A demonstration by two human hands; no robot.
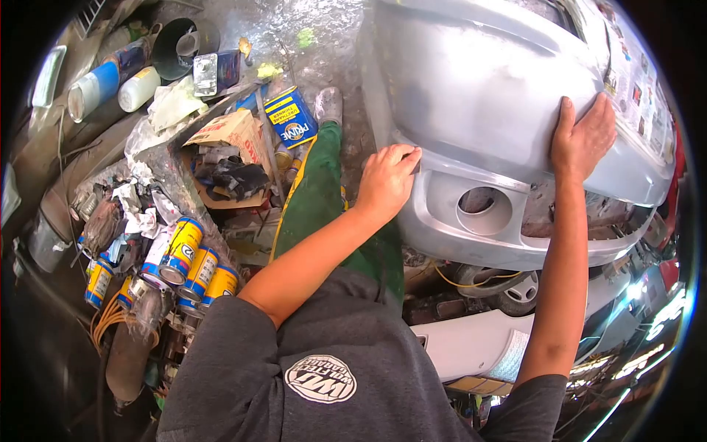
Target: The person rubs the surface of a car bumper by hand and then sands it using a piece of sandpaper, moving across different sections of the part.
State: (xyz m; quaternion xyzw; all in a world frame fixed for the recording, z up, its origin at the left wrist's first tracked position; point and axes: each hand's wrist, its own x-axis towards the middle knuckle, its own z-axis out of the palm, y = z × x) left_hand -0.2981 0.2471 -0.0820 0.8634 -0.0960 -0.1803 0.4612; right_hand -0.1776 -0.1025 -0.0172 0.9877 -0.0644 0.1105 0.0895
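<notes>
A silver-grey car bumper [471, 103] with a round fog-light hole fills the upper right of the head view. My left hand [387, 183] is at its near left corner, fingers curled and pinched together at the edge. Whether something small is between those fingertips I cannot make out. My right hand [582, 140] lies on the bumper's painted surface farther right, fingers stretched out and thumb apart. Printed newspaper [637, 88] covers part of the far right side, beyond my right hand.
Several yellow-and-blue cans [183, 250] stand at the left among rags. Nearby are a cardboard box [232, 140] of dark scraps and a blue-and-yellow thinner tin [291, 118] beside my leg. Bottles and a dark bucket [184, 48] lie farther back. A white car panel [464, 339] sits below the bumper.
</notes>
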